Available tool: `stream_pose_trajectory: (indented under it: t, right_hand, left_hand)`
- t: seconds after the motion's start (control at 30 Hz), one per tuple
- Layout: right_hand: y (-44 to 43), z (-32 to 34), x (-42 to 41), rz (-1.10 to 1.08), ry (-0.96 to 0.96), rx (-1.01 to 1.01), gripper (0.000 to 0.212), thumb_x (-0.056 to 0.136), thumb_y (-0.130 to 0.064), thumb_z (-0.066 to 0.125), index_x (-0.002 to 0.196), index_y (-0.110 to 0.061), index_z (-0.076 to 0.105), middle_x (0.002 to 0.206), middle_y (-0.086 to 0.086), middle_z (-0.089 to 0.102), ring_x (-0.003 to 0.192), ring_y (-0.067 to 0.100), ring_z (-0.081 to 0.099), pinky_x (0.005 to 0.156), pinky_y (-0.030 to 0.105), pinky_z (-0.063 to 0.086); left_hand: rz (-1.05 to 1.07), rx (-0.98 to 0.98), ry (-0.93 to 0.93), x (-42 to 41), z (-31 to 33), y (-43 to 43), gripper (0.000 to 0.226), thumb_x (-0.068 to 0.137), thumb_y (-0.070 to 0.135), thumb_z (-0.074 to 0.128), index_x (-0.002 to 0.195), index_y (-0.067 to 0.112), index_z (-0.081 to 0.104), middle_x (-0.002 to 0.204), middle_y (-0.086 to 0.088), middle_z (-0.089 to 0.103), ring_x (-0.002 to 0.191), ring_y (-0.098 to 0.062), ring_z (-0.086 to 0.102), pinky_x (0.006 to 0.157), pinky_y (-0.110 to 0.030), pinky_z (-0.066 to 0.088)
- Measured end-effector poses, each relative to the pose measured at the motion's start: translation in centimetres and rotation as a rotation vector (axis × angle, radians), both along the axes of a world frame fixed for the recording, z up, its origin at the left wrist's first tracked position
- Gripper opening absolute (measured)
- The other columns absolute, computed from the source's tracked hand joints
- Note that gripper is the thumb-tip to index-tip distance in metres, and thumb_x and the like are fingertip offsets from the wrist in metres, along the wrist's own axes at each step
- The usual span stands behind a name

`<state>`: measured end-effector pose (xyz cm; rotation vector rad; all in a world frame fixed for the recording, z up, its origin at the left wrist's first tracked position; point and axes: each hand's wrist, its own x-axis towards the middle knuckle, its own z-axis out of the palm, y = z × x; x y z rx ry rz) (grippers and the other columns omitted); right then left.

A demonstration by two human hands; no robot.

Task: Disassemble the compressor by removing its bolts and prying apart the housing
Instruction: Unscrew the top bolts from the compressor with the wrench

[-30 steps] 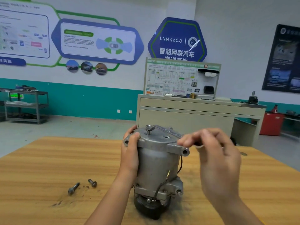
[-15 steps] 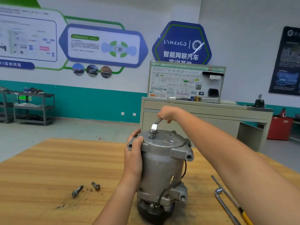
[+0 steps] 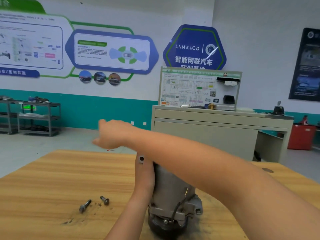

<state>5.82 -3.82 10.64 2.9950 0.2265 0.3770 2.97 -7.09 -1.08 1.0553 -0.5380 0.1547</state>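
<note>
Compressor [image 3: 171,187], a dull grey metal cylinder, stands upright on the wood-grain table [image 3: 52,179]. Long bolt [image 3: 84,206] and short bolt [image 3: 104,200] lie loose left of it amid dark grit. Left hand [image 3: 144,175] clasps its side. Right hand [image 3: 110,134] hangs blurred beyond; whether it grips anything I cannot tell. Boxy beige cabinet [image 3: 207,132] behind.
</note>
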Motion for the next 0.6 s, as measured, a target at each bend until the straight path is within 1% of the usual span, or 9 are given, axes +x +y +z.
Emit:
stream_pose_trajectory:
  t: [0.07, 0.13, 0.2, 0.23, 0.33, 0.4, 0.47, 0.53, 0.6]
  right_hand:
    - [1.6, -0.6, -3.6, 0.145, -0.095, 0.009, 0.048, 0.094, -0.040, 0.045, 0.130, -0.009, 0.034, 0.115, 0.011, 0.057, 0.097, 0.029, 0.053, 0.069, 0.032, 0.037]
    - [1.7, -1.9, -7.5, 0.331, -0.243, 0.123, 0.041, 0.094, -0.041, 0.045, 0.124, -0.012, 0.040, 0.098, 0.008, 0.062, 0.086, 0.026, 0.055, 0.070, 0.035, 0.039]
    - [0.6, -3.7, -11.4, 0.501, -0.375, 0.386, 0.026, 0.093, -0.041, 0.047, 0.103, -0.017, 0.051, 0.073, -0.001, 0.055, 0.077, 0.022, 0.052, 0.074, 0.037, 0.037]
    - [-0.3, -4.6, -13.2, 0.540, -0.444, 0.537, 0.023, 0.090, -0.042, 0.049, 0.090, -0.020, 0.053, 0.067, -0.003, 0.050, 0.074, 0.018, 0.050, 0.075, 0.037, 0.038]
    - [-4.8, -6.8, -17.4, 0.581, -0.698, 1.068, 0.019, 0.081, -0.038, 0.057, 0.071, -0.022, 0.061, 0.065, -0.009, 0.059, 0.069, 0.004, 0.058, 0.075, 0.018, 0.047]
    - [-8.6, -7.4, -18.8, 0.446, -0.881, 1.258, 0.017, 0.080, -0.037, 0.058, 0.068, -0.027, 0.067, 0.072, -0.004, 0.070, 0.074, 0.009, 0.067, 0.074, 0.019, 0.052]
    - [-12.3, -7.4, -18.6, 0.177, -1.018, 1.294, 0.022, 0.087, -0.030, 0.053, 0.070, -0.028, 0.067, 0.078, -0.003, 0.072, 0.078, 0.011, 0.068, 0.072, 0.024, 0.054]
    - [-15.6, -7.1, -16.9, -0.070, -1.053, 1.211, 0.026, 0.094, -0.024, 0.048, 0.075, -0.028, 0.064, 0.079, -0.012, 0.069, 0.072, 0.001, 0.062, 0.062, 0.022, 0.051]
    - [-18.6, -6.3, -14.1, -0.252, -0.965, 1.059, 0.020, 0.095, -0.023, 0.046, 0.085, -0.025, 0.063, 0.079, -0.011, 0.065, 0.070, 0.005, 0.057, 0.060, 0.023, 0.043]
  left_hand:
    - [-0.008, 0.025, -0.055, -0.2, -0.1, 0.1, 0.028, 0.096, -0.001, 0.042, 0.106, 0.022, 0.053, 0.091, 0.005, 0.065, 0.083, -0.004, 0.059, 0.074, -0.025, 0.050]
    - [-0.036, 0.026, -0.063, -0.3, -0.3, 0.2, 0.035, 0.095, -0.006, 0.040, 0.120, 0.018, 0.043, 0.096, -0.004, 0.059, 0.084, -0.013, 0.055, 0.081, -0.033, 0.047]
    - [-0.046, 0.025, -0.047, -0.3, -0.4, 0.2, 0.036, 0.096, -0.005, 0.037, 0.127, 0.013, 0.040, 0.099, -0.007, 0.057, 0.085, -0.013, 0.054, 0.083, -0.030, 0.046]
    - [-0.048, 0.025, -0.038, -0.3, -0.4, 0.2, 0.036, 0.096, -0.004, 0.036, 0.128, 0.011, 0.041, 0.101, -0.007, 0.057, 0.085, -0.011, 0.055, 0.083, -0.027, 0.046]
    - [-0.052, 0.017, 0.001, 0.0, -0.1, 0.0, 0.029, 0.097, 0.006, 0.039, 0.122, 0.016, 0.050, 0.101, -0.001, 0.059, 0.081, 0.000, 0.059, 0.075, -0.017, 0.048]
    - [-0.062, -0.005, 0.054, 0.2, -0.1, -0.1, 0.026, 0.095, 0.015, 0.044, 0.116, 0.025, 0.056, 0.099, 0.003, 0.062, 0.080, 0.000, 0.061, 0.064, -0.017, 0.049]
    - [-0.069, -0.041, 0.077, 0.3, -0.2, -0.3, 0.025, 0.094, 0.016, 0.046, 0.112, 0.026, 0.058, 0.096, 0.003, 0.063, 0.076, 0.002, 0.063, 0.059, -0.013, 0.047]
    - [-0.066, -0.059, 0.080, 0.4, -0.2, -0.2, 0.024, 0.094, 0.014, 0.046, 0.112, 0.024, 0.059, 0.093, 0.005, 0.063, 0.070, 0.007, 0.062, 0.057, -0.009, 0.045]
    - [-0.072, -0.054, 0.076, 0.4, -0.2, -0.2, 0.024, 0.094, 0.015, 0.047, 0.111, 0.026, 0.060, 0.094, 0.005, 0.063, 0.070, 0.008, 0.062, 0.056, -0.008, 0.045]
